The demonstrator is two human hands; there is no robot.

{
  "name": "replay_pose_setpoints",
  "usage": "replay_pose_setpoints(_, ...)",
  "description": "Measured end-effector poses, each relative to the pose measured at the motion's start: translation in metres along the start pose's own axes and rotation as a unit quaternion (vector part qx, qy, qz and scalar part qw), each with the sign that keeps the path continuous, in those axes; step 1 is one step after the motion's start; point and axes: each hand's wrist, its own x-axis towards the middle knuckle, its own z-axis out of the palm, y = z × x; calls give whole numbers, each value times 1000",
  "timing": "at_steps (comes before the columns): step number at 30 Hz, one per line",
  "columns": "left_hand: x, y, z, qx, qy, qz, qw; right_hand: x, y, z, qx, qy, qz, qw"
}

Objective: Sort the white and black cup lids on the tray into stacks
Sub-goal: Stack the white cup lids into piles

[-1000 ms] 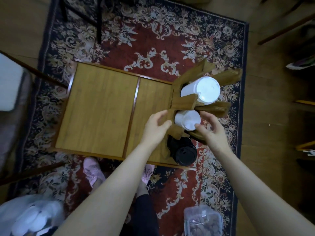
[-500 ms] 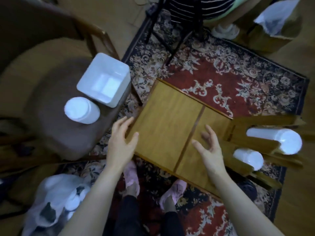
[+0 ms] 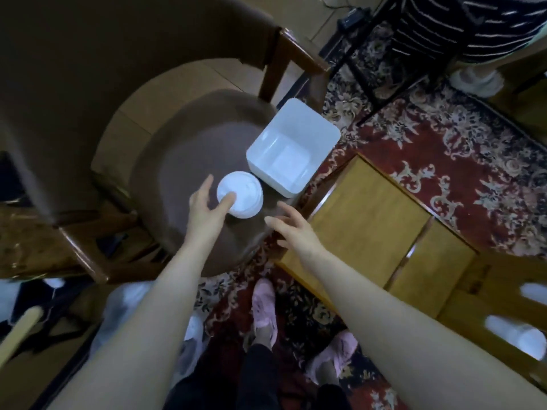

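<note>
— How will that stack of white lids (image 3: pixel 240 198) on the chair seat (image 3: pixel 189 161) handle?

— Likely light, thin plastic, slippery — best held round its sides, low down.

— And the hands?

— Left hand (image 3: pixel 207 209) spread, holding nothing, one finger over the stack's top at seven o'clock. Right hand (image 3: pixel 291 232) open, empty, near its four o'clock.

A stack of white cup lids (image 3: pixel 240 194) stands upright at the frame's centre, just left of and below a white square container, while two blurred white stacks (image 3: pixel 519 335) show at the lower right edge.
</note>
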Motion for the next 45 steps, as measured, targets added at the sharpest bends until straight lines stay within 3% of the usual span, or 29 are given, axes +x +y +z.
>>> replay_pose_setpoints(7,33,-10,7,-81,-92,-99,987,46,-11,21,21,-4,91,996)
replay_pose_setpoints(11,28,-21,14,-108,-86,-96,986,53,-3,32,-9,-45,68,997)
replay_pose_setpoints(14,21,-24,17,-125,-69,-93,985,52,1,32,-4,-32,50,998)
replay_pose_setpoints(23,-23,-30,33,-188,-85,-122,971,25,36,-10,176,-24,60,982)
replay_pose_setpoints(34,-135,-13,151,-139,-202,-61,968,-86,103,-156,223,64,-24,972)
replay_pose_setpoints(45,-281,-1,336,-78,-390,-43,916,-236,202,-336,273,227,-72,932)
